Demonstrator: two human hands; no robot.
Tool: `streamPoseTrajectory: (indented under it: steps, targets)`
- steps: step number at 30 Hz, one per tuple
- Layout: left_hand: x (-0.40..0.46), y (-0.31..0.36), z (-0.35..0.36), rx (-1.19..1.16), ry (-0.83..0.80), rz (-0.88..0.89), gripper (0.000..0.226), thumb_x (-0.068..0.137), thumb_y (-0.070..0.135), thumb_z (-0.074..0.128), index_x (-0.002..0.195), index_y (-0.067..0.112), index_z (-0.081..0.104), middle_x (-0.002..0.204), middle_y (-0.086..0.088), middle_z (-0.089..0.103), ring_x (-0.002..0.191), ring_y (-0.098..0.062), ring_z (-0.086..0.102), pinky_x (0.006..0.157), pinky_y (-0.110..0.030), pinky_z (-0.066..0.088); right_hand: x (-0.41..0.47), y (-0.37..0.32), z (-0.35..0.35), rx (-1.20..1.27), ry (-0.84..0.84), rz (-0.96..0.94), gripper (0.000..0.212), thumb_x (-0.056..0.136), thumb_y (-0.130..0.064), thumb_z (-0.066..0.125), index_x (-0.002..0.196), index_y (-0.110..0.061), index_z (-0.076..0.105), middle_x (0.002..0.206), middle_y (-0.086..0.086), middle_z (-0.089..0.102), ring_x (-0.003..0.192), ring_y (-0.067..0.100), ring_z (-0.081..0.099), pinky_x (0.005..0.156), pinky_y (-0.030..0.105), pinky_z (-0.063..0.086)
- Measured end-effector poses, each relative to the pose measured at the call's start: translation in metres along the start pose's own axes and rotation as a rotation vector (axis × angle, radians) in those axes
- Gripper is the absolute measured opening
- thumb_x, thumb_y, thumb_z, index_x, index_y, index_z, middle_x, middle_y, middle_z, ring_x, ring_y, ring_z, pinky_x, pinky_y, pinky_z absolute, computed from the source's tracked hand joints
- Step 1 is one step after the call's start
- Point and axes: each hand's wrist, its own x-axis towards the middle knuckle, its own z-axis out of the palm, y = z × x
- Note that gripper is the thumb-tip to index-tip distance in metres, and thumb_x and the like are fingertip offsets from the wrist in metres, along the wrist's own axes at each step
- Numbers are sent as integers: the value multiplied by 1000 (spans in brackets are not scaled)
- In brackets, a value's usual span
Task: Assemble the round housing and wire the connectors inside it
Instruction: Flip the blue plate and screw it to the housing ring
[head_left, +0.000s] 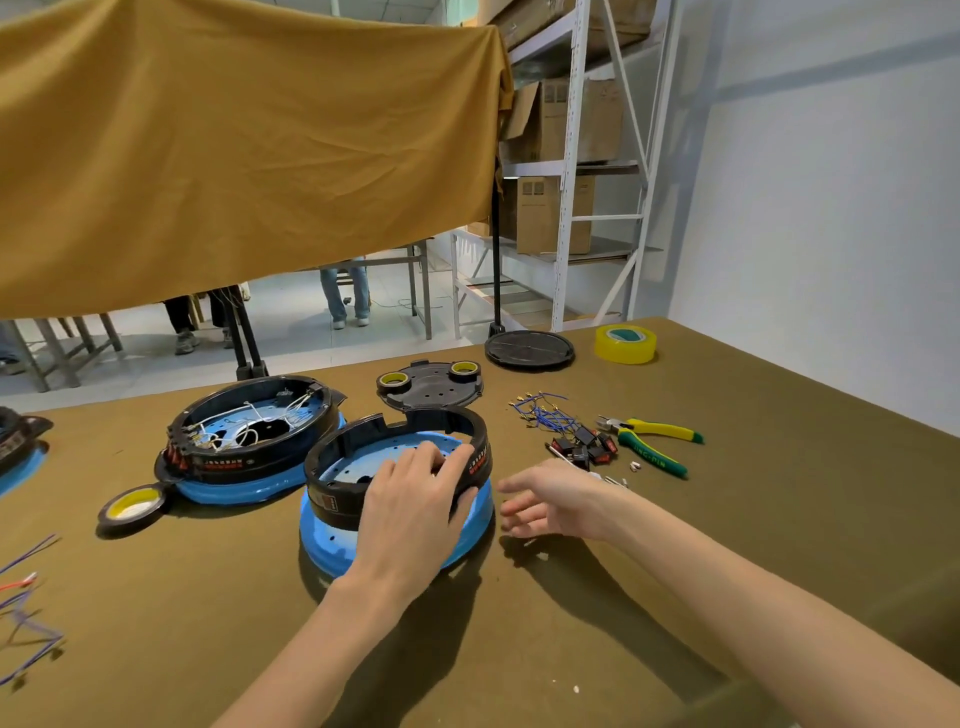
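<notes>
A round housing (337, 499), a black ring on a blue base, sits in the middle of the table with nothing wired inside. My left hand (415, 499) grips the ring's near right rim, fingers curled over the edge into the inside. My right hand (545, 499) hovers just right of the housing, fingers relaxed and holding nothing. Black and red connectors (587, 449) lie in a small heap to the right, with a bundle of blue wires (545, 415) behind them. A second housing (249, 441) with white wiring inside stands to the left.
Green and yellow pliers (654, 441) lie right of the connectors. A black lid (431, 387) carries two tape rolls. A yellow tape roll (626, 343) and a round black disc (530, 351) sit far back. Another tape roll (132, 506) and loose wires (26, 623) lie on the left.
</notes>
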Motion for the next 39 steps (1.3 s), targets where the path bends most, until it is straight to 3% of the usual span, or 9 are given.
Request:
streamPoseTrajectory:
  steps: [7, 14, 17, 19, 23, 26, 29, 34, 39]
  targets:
    - [-18, -18, 21, 102, 67, 79, 51, 84, 29, 81, 130, 13, 64, 95, -9, 65, 83, -26, 61, 71, -39, 54, 16, 10, 9, -410, 154, -305, 43, 99, -25, 66, 139, -18, 54, 112, 4, 66, 78, 10, 63, 53, 16, 50]
    - [-24, -33, 23, 108, 30, 105, 53, 83, 29, 82, 132, 16, 66, 99, -7, 67, 87, -24, 61, 74, -36, 52, 28, 17, 23, -516, 148, -497, 39, 103, -23, 59, 141, -16, 58, 133, -1, 63, 109, 6, 57, 71, 9, 43]
    - [-26, -29, 24, 54, -10, 83, 52, 85, 31, 79, 133, 17, 65, 103, -6, 68, 90, -23, 63, 76, -35, 53, 31, 14, 22, -446, 135, -478, 33, 108, -32, 47, 131, -17, 64, 120, -3, 68, 108, 10, 61, 88, 24, 53]
    - [-22, -29, 22, 14, -38, 81, 50, 88, 35, 76, 133, 20, 62, 107, -2, 68, 95, -20, 63, 79, -32, 53, 32, 10, 22, -398, 120, -408, 39, 106, -50, 42, 123, -21, 62, 117, -2, 67, 105, 13, 61, 93, 35, 52]
    - [-19, -30, 10, -122, -148, 43, 61, 91, 64, 54, 141, 29, 54, 114, 10, 67, 98, -7, 60, 80, -19, 48, 38, 3, 35, -396, 110, -337, 80, 91, -71, 55, 148, -16, 44, 141, 1, 55, 118, 14, 54, 91, 29, 43]
    - [-19, -44, -1, -223, -148, -53, 67, 93, 71, 41, 145, 31, 50, 112, 16, 69, 100, -1, 59, 89, -21, 44, 44, -2, 42, -356, 135, -341, 68, 92, -56, 64, 144, -16, 47, 130, 0, 59, 109, 13, 58, 84, 27, 46]
    - [-16, -65, -15, -110, -355, -134, 75, 91, 81, 19, 135, 35, 57, 106, 18, 69, 101, -4, 61, 109, -35, 40, 48, -9, 36, -387, 100, -323, 42, 95, -49, 62, 126, -23, 53, 100, -8, 62, 85, 4, 58, 64, 20, 44]
    - [-8, -41, -25, -62, -478, -60, 74, 85, 89, 15, 76, 29, 58, 62, 10, 56, 59, -3, 52, 66, -26, 36, 54, -18, 24, -447, 9, -309, 37, 98, -43, 55, 119, -13, 63, 93, 0, 61, 83, 13, 55, 68, 27, 45]
    - [-2, -7, -21, -92, -601, -9, 84, 81, 93, 13, 101, 28, 63, 82, 6, 65, 77, -16, 59, 80, -40, 44, 53, -26, 3, -323, -38, -298, 40, 101, -44, 61, 130, -17, 59, 120, 2, 70, 103, 16, 71, 81, 32, 59]
